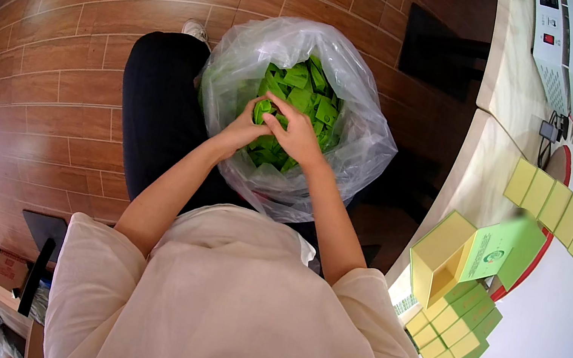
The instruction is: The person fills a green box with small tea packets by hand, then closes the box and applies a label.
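A large clear plastic bag (359,77) stands between the person's knees, its mouth folded wide. Many small green packets (302,90) fill it. Above them my left hand (241,128) and my right hand (295,131) meet at the fingertips, and between them is a small green packet (262,111) that the fingers of my left hand touch. My right hand's index finger and thumb reach over to its right side; how firmly either hand grips it is hard to see.
At right, a marbled table (451,173) carries an open green-and-yellow box (440,252), stacked small boxes (458,330), a long row of yellow-green boxes (555,206) and a white machine (553,53) with a red switch. A cardboard box (10,271) lies at lower left on the wood-look tile floor.
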{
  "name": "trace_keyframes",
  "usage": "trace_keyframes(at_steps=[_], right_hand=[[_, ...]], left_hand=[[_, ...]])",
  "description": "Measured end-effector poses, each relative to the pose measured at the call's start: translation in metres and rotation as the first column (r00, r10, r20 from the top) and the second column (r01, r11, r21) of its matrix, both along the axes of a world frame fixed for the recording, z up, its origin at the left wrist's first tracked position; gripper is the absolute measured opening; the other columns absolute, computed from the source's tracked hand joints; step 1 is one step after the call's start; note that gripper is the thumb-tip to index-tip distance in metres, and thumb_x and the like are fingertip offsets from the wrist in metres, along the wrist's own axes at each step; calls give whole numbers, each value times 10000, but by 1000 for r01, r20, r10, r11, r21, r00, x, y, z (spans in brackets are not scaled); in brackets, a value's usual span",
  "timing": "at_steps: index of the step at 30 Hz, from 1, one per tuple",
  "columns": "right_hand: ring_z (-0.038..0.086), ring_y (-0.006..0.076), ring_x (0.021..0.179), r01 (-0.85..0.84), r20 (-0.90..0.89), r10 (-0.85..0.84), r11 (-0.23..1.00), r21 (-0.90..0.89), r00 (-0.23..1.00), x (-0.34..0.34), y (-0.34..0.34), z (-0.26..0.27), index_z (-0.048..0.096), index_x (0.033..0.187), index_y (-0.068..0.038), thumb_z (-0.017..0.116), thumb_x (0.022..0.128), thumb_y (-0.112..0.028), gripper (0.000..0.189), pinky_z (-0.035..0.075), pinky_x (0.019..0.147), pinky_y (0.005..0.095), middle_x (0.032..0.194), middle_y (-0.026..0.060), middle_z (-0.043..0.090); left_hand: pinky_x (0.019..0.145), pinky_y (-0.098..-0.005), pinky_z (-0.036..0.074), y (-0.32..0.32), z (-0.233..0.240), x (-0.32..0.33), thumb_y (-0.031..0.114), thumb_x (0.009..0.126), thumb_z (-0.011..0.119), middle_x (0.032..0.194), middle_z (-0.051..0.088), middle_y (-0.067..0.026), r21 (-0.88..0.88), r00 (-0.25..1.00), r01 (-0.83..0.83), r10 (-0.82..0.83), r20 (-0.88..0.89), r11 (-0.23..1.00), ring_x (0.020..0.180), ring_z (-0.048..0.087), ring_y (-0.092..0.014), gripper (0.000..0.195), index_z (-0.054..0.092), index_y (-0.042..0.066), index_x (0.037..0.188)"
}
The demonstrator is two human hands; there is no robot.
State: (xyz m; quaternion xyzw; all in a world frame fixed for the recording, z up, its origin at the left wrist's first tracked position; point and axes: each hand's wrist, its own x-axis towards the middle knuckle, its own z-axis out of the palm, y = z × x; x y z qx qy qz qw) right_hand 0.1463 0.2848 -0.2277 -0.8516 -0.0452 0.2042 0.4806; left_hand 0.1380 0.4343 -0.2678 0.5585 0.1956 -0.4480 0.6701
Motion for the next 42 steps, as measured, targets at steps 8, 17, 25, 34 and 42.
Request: trace_keyframes(at_steps=[8,17,25,34,42], right_hand=[[628,341,959,-17,111,30,993,-115,993,-4,3,4,650,1116,-40,675,832,-226,341,495,836,383,1070,181,658],[658,313,773,174,186,-152,979,-108,971,0,0,-15,680,967,-32,588,888,-150,169,513,705,367,893,150,690],[607,373,977,209,334,117,579,-788,935,-18,-92,-100,530,1243,-28,553,869,-87,380,505,826,441,1180,217,590],[658,383,782,146,83,-126,659,-738,989,32,-70,-48,631,892,24,516,901,-157,215,522,739,471,849,220,668],[662,270,580,98,-474,-162,983,-157,866,35,-19,-12,613,862,100,558,898,-277,383,532,537,353,673,191,620]], left_hand=[[1054,-357,315,-1,-13,-11,123,732,694,1422,360,-198,-8,985,-9,10,174,1000,1303,385,-294,906,173,111,1474],[1028,-363,352,-1,-20,-9,149,733,706,1352,427,-195,32,966,-1,-8,259,999,1245,439,-294,868,210,94,1444],[996,-349,362,-5,-15,-8,249,787,719,1197,523,-126,89,979,-84,66,193,993,1133,501,-228,796,254,114,1419],[968,-364,405,-1,-16,-5,369,790,729,1260,501,-165,18,990,-134,133,54,991,1151,504,-264,832,248,98,1411],[1040,-377,335,-10,-16,-10,488,783,716,1381,375,-206,57,956,-37,19,292,998,1271,396,-289,935,185,108,1453]])
